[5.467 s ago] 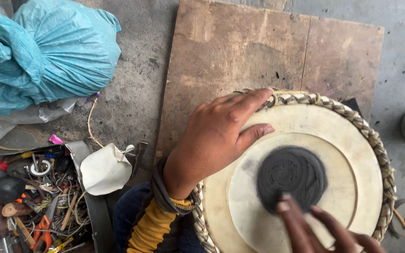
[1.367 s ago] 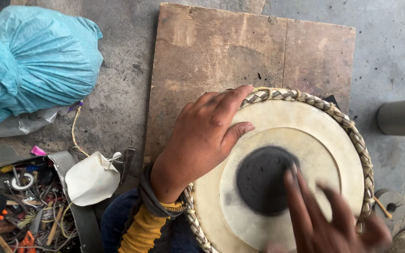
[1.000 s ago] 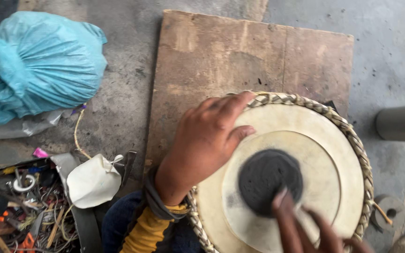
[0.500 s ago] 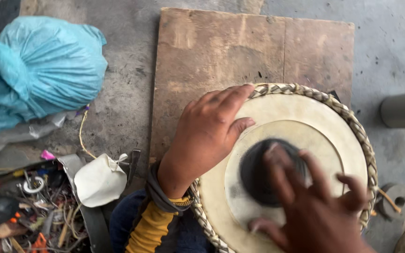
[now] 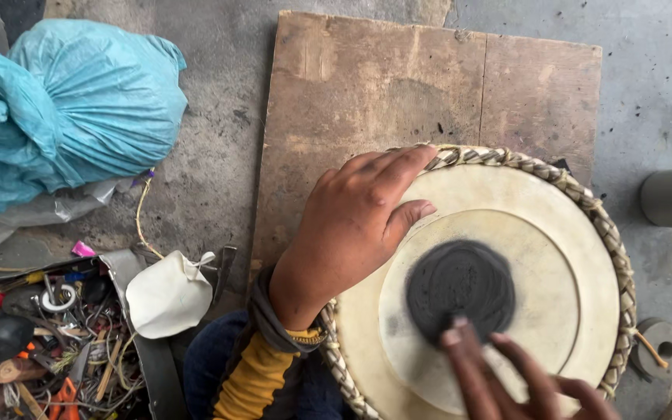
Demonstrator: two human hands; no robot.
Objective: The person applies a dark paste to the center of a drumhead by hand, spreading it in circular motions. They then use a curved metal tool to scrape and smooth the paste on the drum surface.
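The drum (image 5: pixel 507 257) stands on a wooden board (image 5: pixel 383 85) on the concrete floor (image 5: pixel 219 155), its pale skin ringed by a braided rim with a black patch (image 5: pixel 460 289) at the centre. The left hand (image 5: pixel 351 225) lies flat and open over the rim, gripping nothing. The right hand (image 5: pixel 507 381), fingers spread, touches the patch's near edge with a fingertip and holds nothing.

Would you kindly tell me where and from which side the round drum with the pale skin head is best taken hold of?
Probably by the braided rim of the round pale-skinned drum, coming from its free far-right side. The plaited ring stands proud and gives the hands purchase, while the flat skin offers none. The left hand already rests across the near-left edge.
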